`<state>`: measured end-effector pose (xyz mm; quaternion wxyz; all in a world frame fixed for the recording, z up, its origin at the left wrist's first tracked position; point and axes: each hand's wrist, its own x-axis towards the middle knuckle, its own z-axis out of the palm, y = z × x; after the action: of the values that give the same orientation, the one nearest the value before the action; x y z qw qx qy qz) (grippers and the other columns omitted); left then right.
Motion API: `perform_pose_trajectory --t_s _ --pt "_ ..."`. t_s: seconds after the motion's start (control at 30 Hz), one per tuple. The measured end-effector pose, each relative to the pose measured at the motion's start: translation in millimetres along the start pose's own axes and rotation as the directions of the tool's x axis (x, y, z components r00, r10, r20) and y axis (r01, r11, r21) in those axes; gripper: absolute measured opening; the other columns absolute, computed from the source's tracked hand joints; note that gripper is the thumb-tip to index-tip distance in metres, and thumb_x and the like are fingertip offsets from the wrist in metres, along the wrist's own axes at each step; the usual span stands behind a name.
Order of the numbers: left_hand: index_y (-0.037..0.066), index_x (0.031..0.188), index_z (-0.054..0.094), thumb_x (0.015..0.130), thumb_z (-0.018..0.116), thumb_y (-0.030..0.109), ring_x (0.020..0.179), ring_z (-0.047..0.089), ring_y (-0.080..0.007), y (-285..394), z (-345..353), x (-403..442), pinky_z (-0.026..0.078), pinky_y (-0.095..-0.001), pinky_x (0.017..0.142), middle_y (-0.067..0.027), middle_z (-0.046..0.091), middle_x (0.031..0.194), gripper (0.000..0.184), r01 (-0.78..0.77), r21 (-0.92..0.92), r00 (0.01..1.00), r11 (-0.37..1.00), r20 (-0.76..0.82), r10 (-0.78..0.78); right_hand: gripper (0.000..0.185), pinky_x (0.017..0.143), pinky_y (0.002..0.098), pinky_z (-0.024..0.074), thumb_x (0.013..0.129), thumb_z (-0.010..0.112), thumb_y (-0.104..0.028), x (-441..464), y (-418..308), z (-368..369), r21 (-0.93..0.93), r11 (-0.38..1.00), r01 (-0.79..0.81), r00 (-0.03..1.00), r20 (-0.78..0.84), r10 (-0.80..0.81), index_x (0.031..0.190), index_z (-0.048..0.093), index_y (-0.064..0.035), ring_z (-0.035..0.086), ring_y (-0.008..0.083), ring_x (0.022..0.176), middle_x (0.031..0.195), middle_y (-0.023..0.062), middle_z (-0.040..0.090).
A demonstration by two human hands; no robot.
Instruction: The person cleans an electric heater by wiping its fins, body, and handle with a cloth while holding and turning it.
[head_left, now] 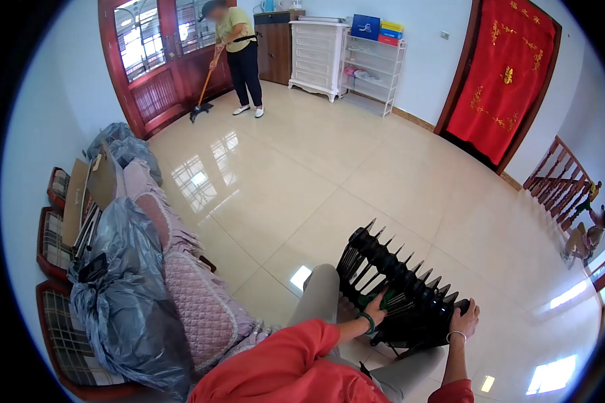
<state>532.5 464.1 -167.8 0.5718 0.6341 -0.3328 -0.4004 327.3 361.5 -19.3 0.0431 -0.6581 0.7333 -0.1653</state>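
Note:
A black object (400, 279) with a row of pointed spikes along its upper edge lies across my knees, tilted down to the right. My left hand (376, 307), with a green band at the wrist, has its fingers on the near left side, beside a green part. At the object's right end, my right hand (465, 320) grips the black edge, a pale bracelet on its wrist. The undersides of both hands' grips are partly hidden by the object.
A person (238, 50) with a broom (205, 80) stands by the red doors. The sofa (188, 295) and grey plastic bags (124, 289) are at left. A white rack (373, 70) stands at the back; another person (588, 235) is beyond the railing (561, 178).

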Motion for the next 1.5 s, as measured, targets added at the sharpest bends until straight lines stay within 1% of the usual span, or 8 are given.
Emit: perform_pose_trajectory --t_s 0.07,0.5,0.7,0.77,1.0,1.1,1.2,1.5 --pt "0.018 0.144 0.029 0.072 0.051 -0.001 0.114 0.048 -0.042 -2.3 -2.6 6.2 0.04 -0.0359 0.096 -0.0258 0.049 0.127 0.077 0.076 0.092 0.995 0.993 0.05 -0.081 0.056 0.092 0.0457 0.0442 0.075 0.058 -0.022 1.9 -0.2 0.0 0.007 1.0 -0.006 1.0 0.019 0.006 0.13 0.046 -0.0155 0.05 0.0376 0.11 0.132 0.0143 0.045" --pt "0.001 0.134 0.04 0.072 0.049 -0.005 0.116 0.048 -0.0379 -43.8 -4.1 29.6 0.039 -0.0361 0.098 -0.0264 0.051 0.124 0.063 0.329 0.138 0.92 0.934 0.176 -0.35 0.056 0.09 0.0474 0.0451 0.075 0.058 -0.019 1.2 -2.4 -1.2 0.0 1.0 -0.002 1.0 0.004 0.002 0.129 0.046 -0.0151 0.05 0.0376 0.109 0.131 0.012 0.045" --pt "0.005 0.142 0.032 0.082 0.052 -0.002 0.121 0.045 -0.0321 -64.5 -2.3 36.5 0.038 -0.0341 0.098 -0.0215 0.045 0.136 0.064 0.258 0.234 0.932 0.937 0.196 -0.305 0.056 0.091 0.0469 0.0441 0.075 0.059 -0.019 2.4 2.7 4.8 -0.002 1.0 0.0 1.0 -0.004 0.0 0.129 0.046 -0.015 0.05 0.0374 0.111 0.131 0.0121 0.045" --pt "0.005 0.127 0.05 0.074 0.051 -0.002 0.115 0.05 -0.0373 -81.2 1.9 37.7 0.039 -0.0364 0.098 -0.0233 0.055 0.121 0.054 0.108 0.246 0.99 0.963 0.06 -0.126 0.056 0.092 0.0467 0.0436 0.075 0.059 -0.018 4.4 1.1 5.4 -0.004 1.0 0.011 1.0 -0.02 -0.011 0.129 0.046 -0.0149 0.049 0.0373 0.111 0.132 0.0125 0.045" --pt "0.005 0.126 0.051 0.077 0.057 0.007 0.115 0.051 -0.0356 -100.0 3.4 38.4 0.039 -0.037 0.099 -0.023 0.056 0.121 0.05 0.189 0.167 0.975 0.968 0.084 -0.205 0.057 0.094 0.0463 0.042 0.074 0.059 -0.016 2.8 -1.1 1.4 0.015 1.0 0.003 1.0 0.016 -0.003 0.129 0.046 -0.0146 0.047 0.0365 0.115 0.133 0.0131 0.044" --pt "0.006 0.125 0.051 0.077 0.059 0.011 0.114 0.052 -0.0347 -120.6 6.3 45.7 0.04 -0.0374 0.097 -0.0219 0.056 0.121 0.049 0.368 0.271 0.91 0.889 0.091 -0.404 0.057 0.095 0.0462 0.0414 0.074 0.059 -0.016 3.3 -2.9 -0.1 0.024 1.0 -0.005 1.0 0.031 0.004 0.129 0.045 -0.0147 0.047 0.0366 0.115 0.133 0.0126 0.044" --pt "0.006 0.122 0.054 0.081 0.057 0.013 0.112 0.053 -0.0337 -198.5 16.0 58.7 0.042 -0.0377 0.095 -0.0213 0.056 0.121 0.042 0.164 0.601 0.9 0.782 0.234 -0.369 0.058 0.096 0.0461 0.041 0.074 0.059 -0.015 2.7 -3.4 -0.5 0.019 1.0 -0.002 0.999 0.035 0.002 0.13 0.045 -0.0149 0.046 0.0367 0.116 0.133 0.0124 0.043" --pt "0.005 0.123 0.052 0.081 0.055 0.011 0.112 0.053 -0.0343 -197.2 8.5 59.4 0.043 -0.0377 0.094 -0.0198 0.056 0.121 0.043 0.111 0.692 0.87 0.714 0.28 -0.406 0.058 0.096 0.046 0.0401 0.074 0.059 -0.014 5.5 1.0 4.4 0.026 0.998 0.049 0.999 0.013 -0.05 0.13 0.044 -0.0138 0.045 0.0369 0.116 0.133 0.0126 0.044"
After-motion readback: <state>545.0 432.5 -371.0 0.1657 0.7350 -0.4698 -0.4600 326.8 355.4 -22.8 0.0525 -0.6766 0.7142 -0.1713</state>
